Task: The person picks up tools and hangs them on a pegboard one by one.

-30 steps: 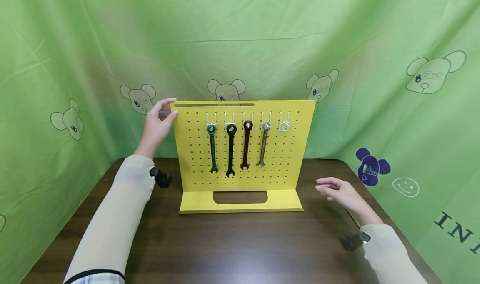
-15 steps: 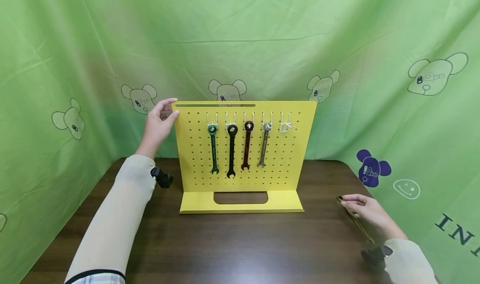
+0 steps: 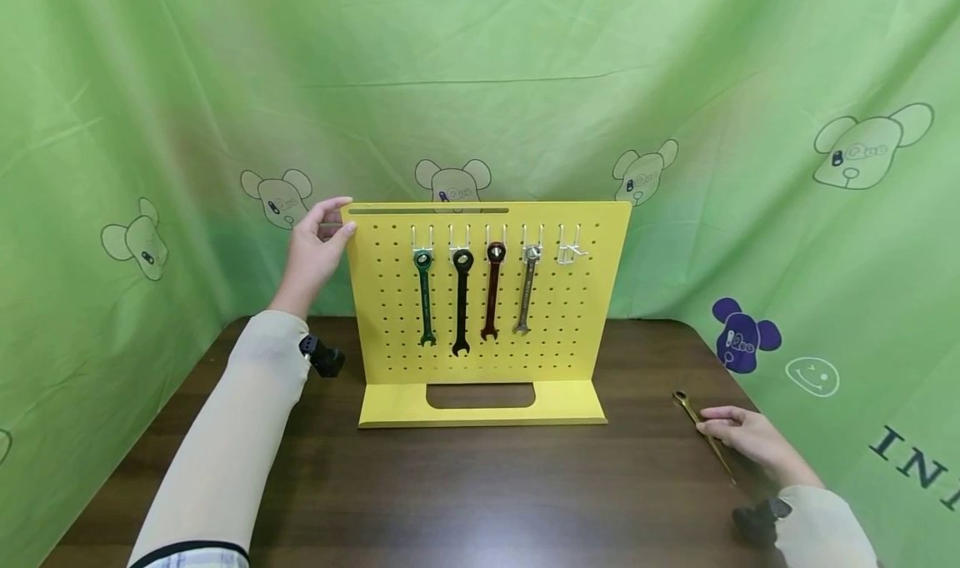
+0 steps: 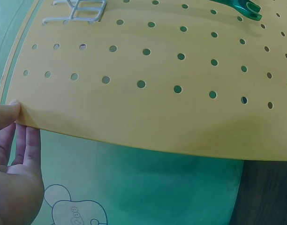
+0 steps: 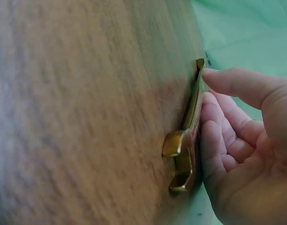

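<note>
A yellow pegboard stand stands upright on the table. My left hand grips its upper left corner, thumb on the front and fingers behind, as the left wrist view also shows. At the right, a gold combination wrench lies on the table, its ring end pointing away from me. My right hand pinches it along the shaft with thumb and fingertips; in the right wrist view its open end is nearest. Green, black, dark red and silver wrenches hang on the board.
A white wire hook at the board's right end carries no wrench. Behind and beside the brown table hangs a green printed curtain. A dark wrist camera sits on my left sleeve.
My right hand has come down and toward me onto the gold wrench, sliding from its ring end to the shaft. The wrench has turned slightly. The left hand stays on the board.
</note>
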A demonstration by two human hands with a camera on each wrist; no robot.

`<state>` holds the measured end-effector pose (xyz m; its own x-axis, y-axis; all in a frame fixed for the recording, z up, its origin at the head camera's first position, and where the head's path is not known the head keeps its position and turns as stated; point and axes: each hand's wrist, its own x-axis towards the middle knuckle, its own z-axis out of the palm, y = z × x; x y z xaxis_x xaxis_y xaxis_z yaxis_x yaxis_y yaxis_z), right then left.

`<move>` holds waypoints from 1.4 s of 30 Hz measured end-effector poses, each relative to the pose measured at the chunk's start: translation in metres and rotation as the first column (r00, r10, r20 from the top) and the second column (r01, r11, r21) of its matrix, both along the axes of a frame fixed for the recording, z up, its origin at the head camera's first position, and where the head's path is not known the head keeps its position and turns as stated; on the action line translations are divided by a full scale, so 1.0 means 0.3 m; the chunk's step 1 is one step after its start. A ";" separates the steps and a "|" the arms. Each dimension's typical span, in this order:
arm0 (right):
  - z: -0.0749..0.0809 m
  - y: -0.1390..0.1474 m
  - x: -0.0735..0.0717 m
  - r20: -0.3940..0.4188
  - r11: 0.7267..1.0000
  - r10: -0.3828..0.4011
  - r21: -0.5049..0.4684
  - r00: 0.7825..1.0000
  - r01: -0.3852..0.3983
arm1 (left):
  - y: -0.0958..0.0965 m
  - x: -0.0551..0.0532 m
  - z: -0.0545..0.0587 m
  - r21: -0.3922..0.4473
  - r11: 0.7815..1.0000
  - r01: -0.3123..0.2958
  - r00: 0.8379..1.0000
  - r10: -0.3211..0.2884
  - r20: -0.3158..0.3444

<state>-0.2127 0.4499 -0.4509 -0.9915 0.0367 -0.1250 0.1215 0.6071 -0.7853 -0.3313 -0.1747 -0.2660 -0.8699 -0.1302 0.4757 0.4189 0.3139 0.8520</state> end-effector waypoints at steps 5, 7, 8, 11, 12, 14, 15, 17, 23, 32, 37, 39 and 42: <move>0.001 -0.009 -0.004 -0.001 0.999 -0.024 0.040 1.000 0.024 | -0.001 0.000 0.000 0.004 1.000 -0.002 1.000 0.002 0.007; 0.001 -0.014 -0.009 -0.006 0.997 -0.031 0.069 0.999 0.032 | -0.002 0.000 -0.001 0.002 1.000 -0.003 1.000 0.003 0.008; 0.000 -0.015 -0.012 -0.008 0.996 -0.036 0.081 0.999 0.036 | -0.002 0.000 -0.001 0.001 1.000 -0.004 1.000 0.004 0.008; -0.001 -0.019 -0.021 -0.011 0.991 -0.053 0.123 0.999 0.054 | -0.001 -0.002 -0.002 0.001 1.000 -0.001 1.000 0.001 0.003; -0.002 -0.020 -0.023 -0.012 0.989 -0.060 0.132 0.998 0.061 | -0.001 -0.002 -0.002 0.002 1.000 -0.002 1.000 0.002 0.002; -0.003 -0.022 -0.026 -0.012 0.987 -0.073 0.142 0.997 0.074 | 0.000 -0.003 -0.002 0.005 1.000 -0.002 1.000 0.002 0.000; -0.003 -0.024 -0.025 -0.010 0.987 -0.080 0.142 0.997 0.081 | 0.000 -0.003 -0.002 0.006 1.000 -0.002 1.000 0.002 -0.003; -0.001 -0.025 -0.023 -0.007 0.986 -0.088 0.139 0.996 0.088 | -0.001 -0.004 -0.003 0.004 1.000 0.001 1.000 -0.001 -0.006; 0.004 -0.027 -0.012 -0.002 0.993 -0.072 0.096 0.997 0.072 | -0.004 -0.002 -0.004 -0.003 1.000 0.004 1.000 -0.004 -0.009; 0.003 -0.029 -0.008 0.037 0.999 -0.045 0.032 0.998 0.043 | -0.004 -0.002 -0.001 -0.014 1.000 -0.007 1.000 0.007 -0.001; 0.005 -0.036 -0.010 0.040 0.998 -0.032 0.059 0.999 0.030 | -0.002 -0.003 -0.001 -0.014 1.000 -0.005 1.000 0.005 0.001; 0.008 -0.039 -0.012 0.032 0.997 -0.032 0.076 0.999 0.029 | -0.002 -0.004 -0.001 -0.013 1.000 -0.003 1.000 0.003 0.000; 0.011 -0.043 -0.014 0.021 0.996 -0.028 0.090 0.999 0.026 | -0.002 -0.004 -0.002 -0.008 1.000 -0.004 1.000 0.004 -0.003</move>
